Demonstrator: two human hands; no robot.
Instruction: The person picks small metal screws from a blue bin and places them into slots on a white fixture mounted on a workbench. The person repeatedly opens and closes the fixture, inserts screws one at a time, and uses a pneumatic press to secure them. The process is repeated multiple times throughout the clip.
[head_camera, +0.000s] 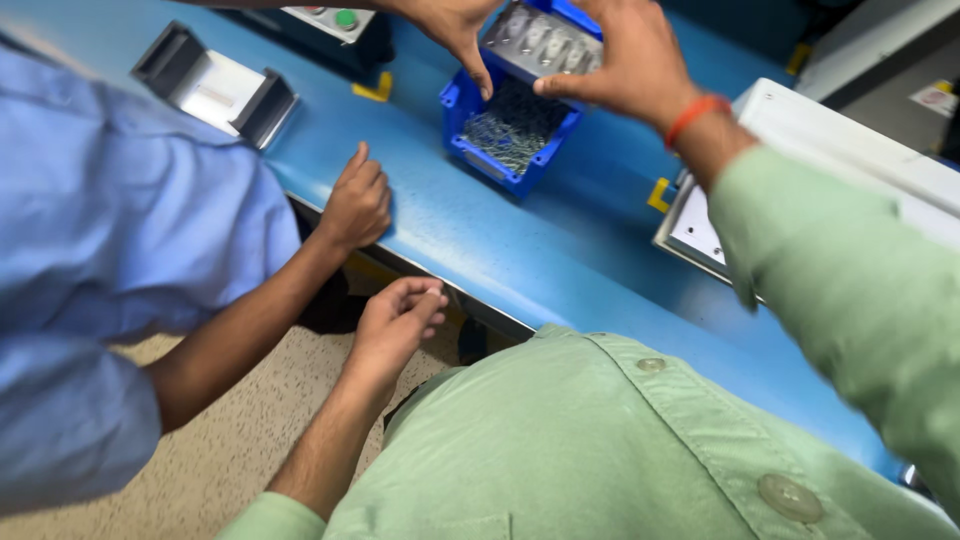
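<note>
Grey metal tray (540, 40), stiff, smooth and probably weighty for its size, sits at twelve o'clock over a blue bin (510, 160) of loose small metal parts. It is best gripped by its short ends and kept level. The right hand (625, 65) pinches its near end between thumb and fingers. Another hand (450, 30), seemingly a co-worker's, takes the far end. The left hand (395, 320) hangs at seven o'clock off the blue table (560, 260), fingers curled shut; whether it holds anything cannot be told. A blue-sleeved person's hand (355, 205) rests on the table at nine. Yellow tabs (375, 90) mark the table, a green button (345, 18) sits at eleven, and a white label with red (935, 95) at two.
</note>
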